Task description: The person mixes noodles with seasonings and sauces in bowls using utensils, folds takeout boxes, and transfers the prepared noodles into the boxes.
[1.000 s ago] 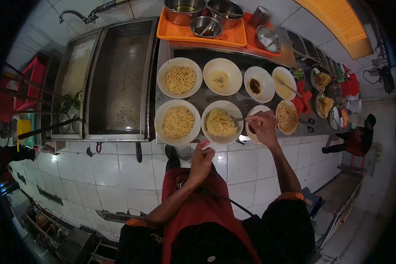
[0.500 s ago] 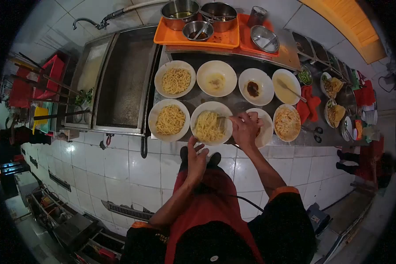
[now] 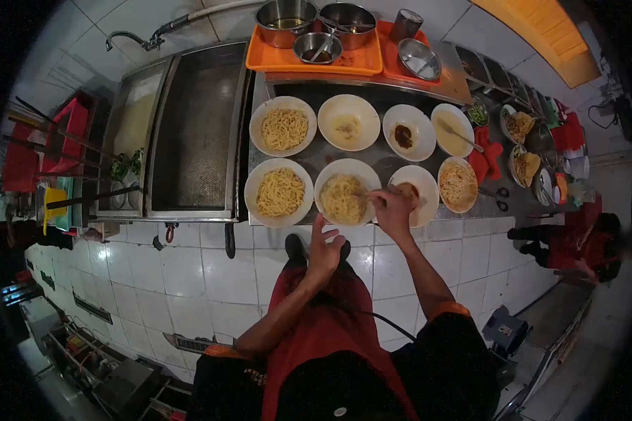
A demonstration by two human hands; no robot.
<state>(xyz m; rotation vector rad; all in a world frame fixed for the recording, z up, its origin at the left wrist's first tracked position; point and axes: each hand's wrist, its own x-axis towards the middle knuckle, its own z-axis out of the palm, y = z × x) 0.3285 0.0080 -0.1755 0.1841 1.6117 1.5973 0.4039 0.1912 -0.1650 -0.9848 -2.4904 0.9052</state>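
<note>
My right hand (image 3: 392, 209) is closed around a metal utensil, seemingly a fork (image 3: 366, 194), whose end is down in the noodles (image 3: 343, 199). These pale noodles lie in a white bowl (image 3: 345, 165) at the counter's front edge. Just below that bowl, my left hand (image 3: 325, 249) has its fingers apart, one tip at or very close to the rim. To the left stands another white bowl with noodles (image 3: 281, 191). On the right, partly behind my right hand, is a white bowl (image 3: 421, 182) with brown sauce.
Behind are a bowl of noodles (image 3: 284, 126) and bowls with sauce (image 3: 403, 135) or pale liquid (image 3: 453, 132). Orange trays (image 3: 358, 64) carry metal pots. A metal basin (image 3: 196, 133) with a protruding black handle is left; scissors (image 3: 502, 199) and a red cloth (image 3: 486, 161) lie right. Another person (image 3: 576, 245) is far right.
My right hand has shifted slightly with the utensil, and the noodles have moved in the bowl. My left hand sits a little lower against the rim. The whole view has shifted slightly.
</note>
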